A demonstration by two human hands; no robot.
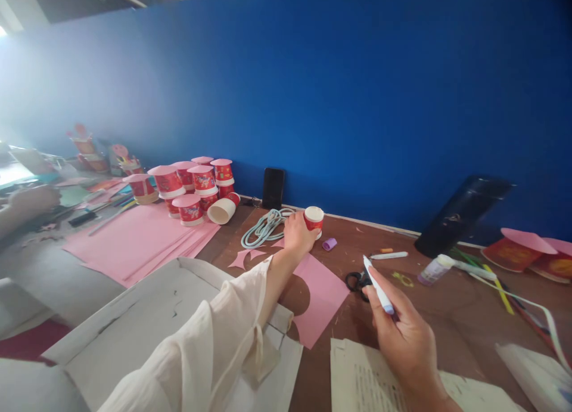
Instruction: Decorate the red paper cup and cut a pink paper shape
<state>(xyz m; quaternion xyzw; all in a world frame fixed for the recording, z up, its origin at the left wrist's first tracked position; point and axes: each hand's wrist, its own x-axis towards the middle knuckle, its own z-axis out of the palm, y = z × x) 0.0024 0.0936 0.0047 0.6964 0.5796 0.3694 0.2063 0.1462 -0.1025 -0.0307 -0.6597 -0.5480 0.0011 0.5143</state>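
My left hand [300, 233] reaches forward over the table, its fingers wrapped around a red paper cup [313, 220] with a white rim. Part of the cup is hidden behind the thumb. Between the fingers and thumb of my right hand [406, 334] is a white marker [379, 290] with a bluish end, tilted with its other end up and to the left. Just beyond that hand lie black-handled scissors [356, 282], partly covered. A pink paper sheet [324, 299] with a rounded cutout lies between the two hands. A purple cap [329, 244] rests right of the cup.
Red cups topped with pink discs [188, 202] stand stacked at left, on pink sheets [147, 239]. A coiled cable [264, 228] and phone [273, 188] are near the blue partition [339, 102]. A black bottle [460, 215] stands right; a white box [147, 322] lies left. Another person's hand [31, 200] shows far left.
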